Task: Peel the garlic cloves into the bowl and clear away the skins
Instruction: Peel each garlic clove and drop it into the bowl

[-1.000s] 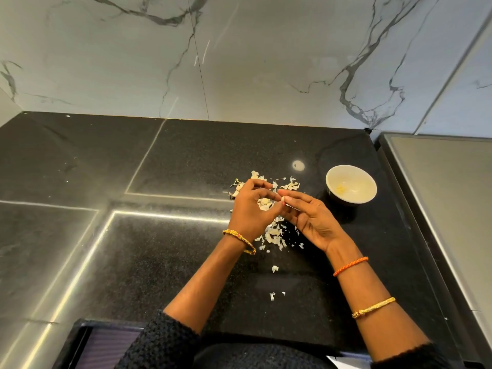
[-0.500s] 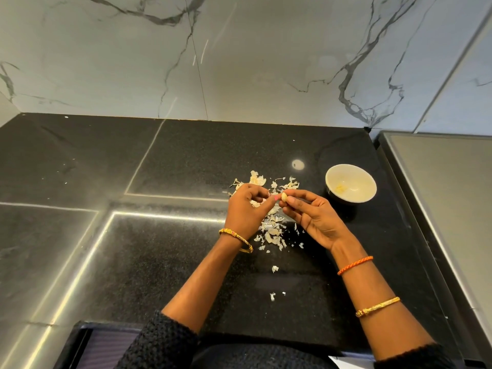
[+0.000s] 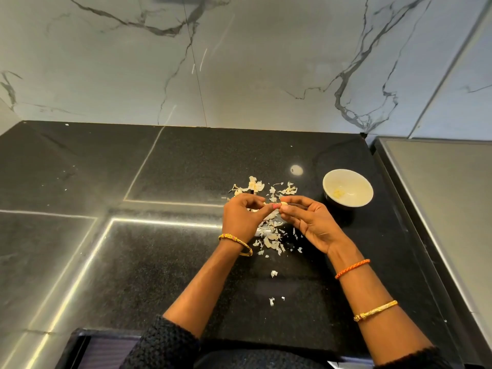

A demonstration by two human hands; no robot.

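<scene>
Mid-task, peeling under way. Both hands meet over the polished black speckled stone counter (image 3: 165, 262), roughly midway between its back and front edges and right of centre. The right hand (image 3: 311, 225) pinches a small pale garlic clove (image 3: 283, 204) between thumb and fingertips, other fingers loosely curled; the clove sits in the air above the skins, not yet in the bowl. The left hand (image 3: 243, 217) has its fingers curled in, thumb and forefinger tip at the clove's near end (picking at skin, by the look of it; whether it has a flake in its grip I cannot tell). The small round white bowl (image 3: 330, 179) stands near the counter's right edge, just beyond the right hand and apart from it; something pale yellow lies in its bottom, probably cloves already peeled, number unreadable. The papery off-white garlic skins (image 3: 271, 239) lie scattered under and beyond the hands, with a few stray flakes toward the front edge. Judged: some cloves done, this one nearly bare, then a drop into the bowl. No unpeeled cloves are plainly visible among the litter, though some may hide there. Clearing the skins has not begun.
</scene>
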